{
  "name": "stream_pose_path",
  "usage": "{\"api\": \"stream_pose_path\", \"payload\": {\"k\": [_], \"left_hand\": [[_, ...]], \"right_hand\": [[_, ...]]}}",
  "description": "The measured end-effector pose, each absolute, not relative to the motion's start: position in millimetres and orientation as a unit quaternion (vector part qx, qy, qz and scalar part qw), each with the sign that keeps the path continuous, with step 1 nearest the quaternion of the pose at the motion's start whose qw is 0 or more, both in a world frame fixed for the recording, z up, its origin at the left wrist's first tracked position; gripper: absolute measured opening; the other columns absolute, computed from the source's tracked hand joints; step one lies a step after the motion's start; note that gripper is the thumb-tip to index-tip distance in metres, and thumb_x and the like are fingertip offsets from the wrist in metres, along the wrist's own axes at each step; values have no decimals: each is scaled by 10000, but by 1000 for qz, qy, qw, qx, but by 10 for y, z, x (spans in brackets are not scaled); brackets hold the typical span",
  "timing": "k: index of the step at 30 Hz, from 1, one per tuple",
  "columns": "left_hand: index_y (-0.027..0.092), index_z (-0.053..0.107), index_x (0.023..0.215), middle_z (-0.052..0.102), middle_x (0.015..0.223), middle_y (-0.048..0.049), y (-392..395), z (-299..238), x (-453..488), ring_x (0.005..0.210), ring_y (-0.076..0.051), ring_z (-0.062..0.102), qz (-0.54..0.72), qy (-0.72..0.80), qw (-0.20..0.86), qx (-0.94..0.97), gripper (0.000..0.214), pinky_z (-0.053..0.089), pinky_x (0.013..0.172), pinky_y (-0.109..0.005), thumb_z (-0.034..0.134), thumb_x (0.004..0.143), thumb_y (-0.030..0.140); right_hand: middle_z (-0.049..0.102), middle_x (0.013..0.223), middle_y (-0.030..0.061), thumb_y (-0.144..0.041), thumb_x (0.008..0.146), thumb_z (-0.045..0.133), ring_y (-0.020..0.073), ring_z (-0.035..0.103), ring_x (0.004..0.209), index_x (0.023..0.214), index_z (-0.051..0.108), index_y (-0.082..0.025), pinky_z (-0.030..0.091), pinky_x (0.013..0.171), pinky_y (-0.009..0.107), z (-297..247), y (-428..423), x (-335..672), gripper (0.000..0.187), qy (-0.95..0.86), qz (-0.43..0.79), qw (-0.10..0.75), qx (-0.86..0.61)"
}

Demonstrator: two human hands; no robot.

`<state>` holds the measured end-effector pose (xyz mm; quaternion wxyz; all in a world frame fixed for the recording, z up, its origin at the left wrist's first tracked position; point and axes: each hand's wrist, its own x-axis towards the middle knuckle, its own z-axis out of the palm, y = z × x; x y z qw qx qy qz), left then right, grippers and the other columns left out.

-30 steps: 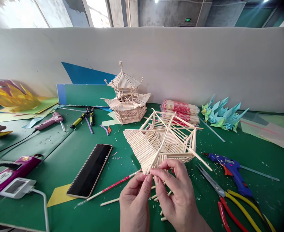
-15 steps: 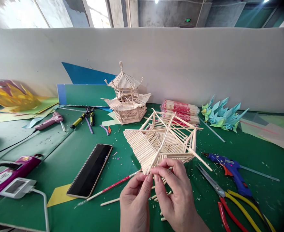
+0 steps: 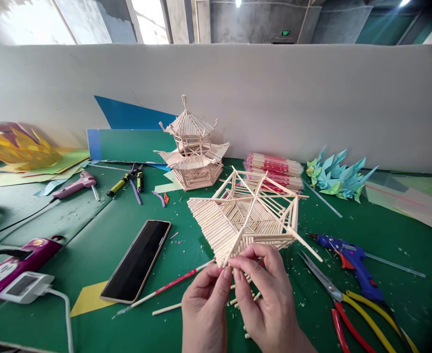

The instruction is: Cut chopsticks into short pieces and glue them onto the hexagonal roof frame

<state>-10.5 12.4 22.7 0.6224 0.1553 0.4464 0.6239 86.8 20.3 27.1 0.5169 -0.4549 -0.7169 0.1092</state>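
A partly covered pagoda model (image 3: pixel 252 211) built of thin wooden sticks stands on the green table in front of me. Its left roof side is filled with sticks laid side by side; other sides show open framework. My left hand (image 3: pixel 205 306) pinches the roof's near corner between thumb and index finger. Against the same corner, my right hand (image 3: pixel 269 296) is closed in a pinch, its fingertips touching the left ones. Whatever small piece lies between the fingertips is hidden. Short loose sticks lie partly under my hands, and one stick (image 3: pixel 166 309) shows at the left.
Behind stands a second stick pagoda (image 3: pixel 192 147) beside packs of sticks (image 3: pixel 273 171). At right lie a blue glue gun (image 3: pixel 351 257) and scissors (image 3: pixel 329 284). A phone (image 3: pixel 137 262), a power strip (image 3: pixel 15 264) and a pink glue gun (image 3: pixel 76 185) are at left.
Both hands keep their pinch at the roof corner with barely any movement. The whole view has shifted very slightly.
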Motion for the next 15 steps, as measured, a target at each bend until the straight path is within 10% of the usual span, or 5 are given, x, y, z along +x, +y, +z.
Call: {"api": "stream_pose_path", "payload": {"k": [15], "left_hand": [[145,691,646,678,668,-16,109,237,-103,668,-137,614,626,453,616,149,150,496,659,-214,792,558,209]], "right_hand": [[472,915,73,-43,756,513,199,485,822,972,616,-154,458,678,388,276,224,891,264,-725,82,505,-460]]}}
